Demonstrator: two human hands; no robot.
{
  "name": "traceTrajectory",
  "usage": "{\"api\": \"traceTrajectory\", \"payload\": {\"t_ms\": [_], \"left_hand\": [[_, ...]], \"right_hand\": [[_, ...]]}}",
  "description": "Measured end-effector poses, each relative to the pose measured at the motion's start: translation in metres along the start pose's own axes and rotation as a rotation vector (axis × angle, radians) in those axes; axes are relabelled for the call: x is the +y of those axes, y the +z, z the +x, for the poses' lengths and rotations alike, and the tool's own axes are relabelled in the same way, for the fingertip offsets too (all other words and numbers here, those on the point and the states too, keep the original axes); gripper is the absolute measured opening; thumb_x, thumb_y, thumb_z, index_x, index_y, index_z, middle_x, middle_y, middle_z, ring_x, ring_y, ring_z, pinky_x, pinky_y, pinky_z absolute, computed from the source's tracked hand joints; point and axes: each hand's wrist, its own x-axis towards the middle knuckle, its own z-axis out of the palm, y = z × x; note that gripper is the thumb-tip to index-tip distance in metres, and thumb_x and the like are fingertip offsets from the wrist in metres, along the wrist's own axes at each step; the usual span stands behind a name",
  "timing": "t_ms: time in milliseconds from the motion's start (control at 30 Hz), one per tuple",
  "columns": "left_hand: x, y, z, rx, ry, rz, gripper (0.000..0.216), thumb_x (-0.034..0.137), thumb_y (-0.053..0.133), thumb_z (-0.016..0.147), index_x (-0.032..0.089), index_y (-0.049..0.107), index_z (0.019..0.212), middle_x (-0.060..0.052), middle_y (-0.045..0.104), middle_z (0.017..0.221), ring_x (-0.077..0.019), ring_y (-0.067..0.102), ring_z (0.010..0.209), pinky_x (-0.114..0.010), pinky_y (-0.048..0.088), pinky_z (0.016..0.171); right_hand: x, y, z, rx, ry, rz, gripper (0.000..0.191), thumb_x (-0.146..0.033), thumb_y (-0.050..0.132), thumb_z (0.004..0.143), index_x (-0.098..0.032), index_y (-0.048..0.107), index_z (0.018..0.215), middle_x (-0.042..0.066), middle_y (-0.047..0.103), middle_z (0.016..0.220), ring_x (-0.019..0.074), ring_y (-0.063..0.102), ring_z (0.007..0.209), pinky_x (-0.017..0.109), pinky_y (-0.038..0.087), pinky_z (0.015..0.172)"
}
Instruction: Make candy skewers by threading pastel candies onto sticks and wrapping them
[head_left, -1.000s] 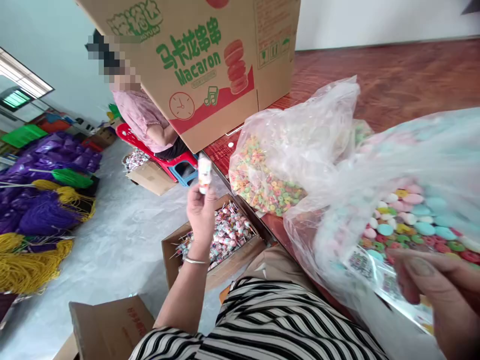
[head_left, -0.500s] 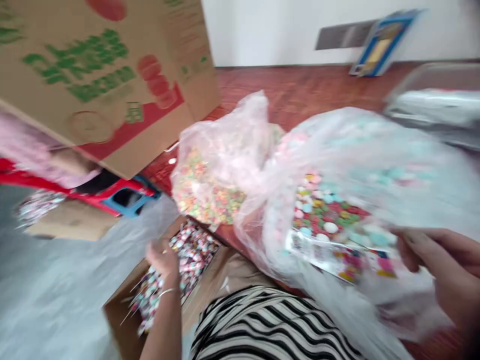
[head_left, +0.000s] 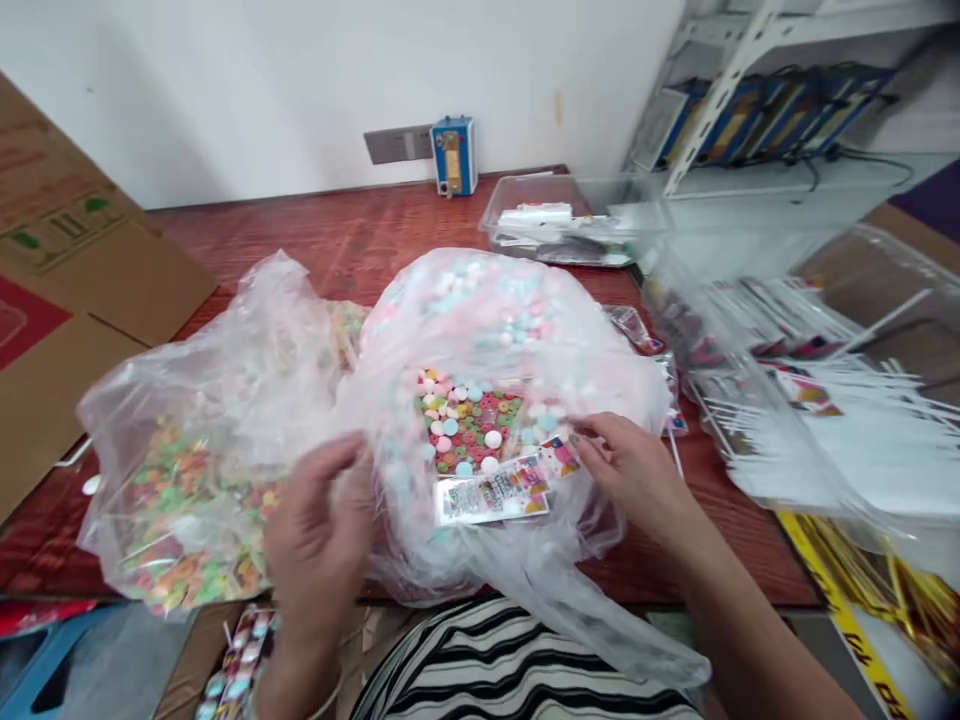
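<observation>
A big clear plastic bag of pastel candies lies open in front of me. Round candies in pink, white and blue, with red and green ring-shaped ones, show in its mouth. Over the near side of that mouth lie flat, silvery printed packets. My right hand pinches their right end between thumb and fingers. My left hand, slightly blurred, is at the bag's left side with loosely curled fingers apart and nothing seen in them.
Another clear bag of colored candies lies to the left, by a cardboard box. A carton of wrapped lollipops sits below my left hand. Right are a clear tray with white sticks and gold ties. Behind stands a plastic bin.
My left hand has left the lollipop carton and come up beside the candy bag. My view has swung to the right; my right hand stays at the printed packets.
</observation>
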Motion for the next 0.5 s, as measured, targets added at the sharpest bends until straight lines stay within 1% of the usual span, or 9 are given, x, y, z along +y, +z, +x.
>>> {"api": "traceTrajectory", "payload": {"t_ms": [67, 100, 133, 200, 267, 333, 433, 500], "left_hand": [[0.031, 0.046, 0.044, -0.057, 0.131, -0.014, 0.034, 0.029, 0.061, 0.087, 0.023, 0.063, 0.12, -0.012, 0.063, 0.124, -0.0285, 0.055, 0.12, -0.051, 0.043, 0.103], [0.047, 0.067, 0.059, -0.088, 0.2, -0.02, 0.032, 0.029, 0.061, 0.087, 0.024, 0.063, 0.119, -0.012, 0.064, 0.124, -0.0279, 0.056, 0.119, -0.05, 0.044, 0.102], [0.062, 0.083, 0.071, -0.12, 0.265, -0.024, 0.031, 0.028, 0.061, 0.087, 0.024, 0.064, 0.118, -0.011, 0.064, 0.123, -0.0273, 0.057, 0.118, -0.05, 0.044, 0.102], [0.084, 0.107, 0.083, -0.189, 0.386, -0.02, 0.03, 0.025, 0.06, 0.088, 0.025, 0.064, 0.118, -0.01, 0.065, 0.121, -0.0262, 0.057, 0.118, -0.049, 0.045, 0.101], [0.093, 0.118, 0.087, -0.234, 0.49, -0.005, 0.028, 0.019, 0.058, 0.089, 0.024, 0.064, 0.116, -0.009, 0.067, 0.119, -0.0256, 0.057, 0.117, -0.049, 0.046, 0.1], [0.093, 0.122, 0.087, -0.225, 0.563, 0.002, 0.024, 0.016, 0.056, 0.09, 0.022, 0.066, 0.11, -0.008, 0.069, 0.117, -0.0257, 0.058, 0.117, -0.048, 0.047, 0.098], [0.087, 0.124, 0.086, -0.174, 0.599, -0.01, 0.019, 0.015, 0.053, 0.092, 0.02, 0.067, 0.103, -0.009, 0.07, 0.113, -0.0255, 0.058, 0.116, -0.047, 0.048, 0.097], [0.085, 0.124, 0.085, -0.168, 0.594, -0.02, 0.018, 0.015, 0.053, 0.092, 0.02, 0.067, 0.101, -0.009, 0.071, 0.111, -0.0246, 0.059, 0.115, -0.047, 0.047, 0.097]], "right_hand": [[-0.002, 0.001, -0.003, 0.011, 0.002, -0.055, 0.024, -0.024, 0.048, 0.092, -0.015, 0.067, 0.102, 0.011, 0.071, 0.1, 0.0268, 0.065, 0.094, 0.037, 0.05, 0.079], [-0.002, 0.002, -0.004, 0.015, 0.003, -0.069, 0.024, -0.022, 0.047, 0.092, -0.015, 0.067, 0.103, 0.012, 0.071, 0.1, 0.0269, 0.065, 0.095, 0.038, 0.05, 0.08], [-0.003, 0.003, -0.004, 0.018, 0.0, -0.078, 0.024, -0.021, 0.048, 0.092, -0.015, 0.067, 0.105, 0.012, 0.071, 0.101, 0.0266, 0.065, 0.096, 0.037, 0.05, 0.082], [-0.004, 0.005, -0.005, 0.016, -0.014, -0.1, 0.024, -0.019, 0.049, 0.092, -0.015, 0.066, 0.109, 0.012, 0.071, 0.104, 0.0261, 0.064, 0.099, 0.037, 0.049, 0.085], [-0.006, 0.009, -0.004, 0.003, -0.029, -0.143, 0.023, -0.017, 0.051, 0.092, -0.015, 0.065, 0.11, 0.012, 0.07, 0.105, 0.0261, 0.062, 0.101, 0.037, 0.047, 0.087], [-0.01, 0.014, -0.003, -0.016, -0.051, -0.203, 0.022, -0.015, 0.051, 0.092, -0.015, 0.066, 0.109, 0.012, 0.07, 0.105, 0.0265, 0.061, 0.102, 0.037, 0.046, 0.087], [-0.02, 0.023, 0.0, -0.068, -0.128, -0.285, 0.017, -0.016, 0.054, 0.092, -0.018, 0.066, 0.103, 0.011, 0.069, 0.105, 0.027, 0.057, 0.103, 0.037, 0.042, 0.084], [-0.028, 0.031, 0.003, -0.11, -0.177, -0.347, 0.01, -0.018, 0.057, 0.091, -0.019, 0.067, 0.095, 0.01, 0.068, 0.101, 0.0275, 0.056, 0.099, 0.038, 0.039, 0.081]]}}
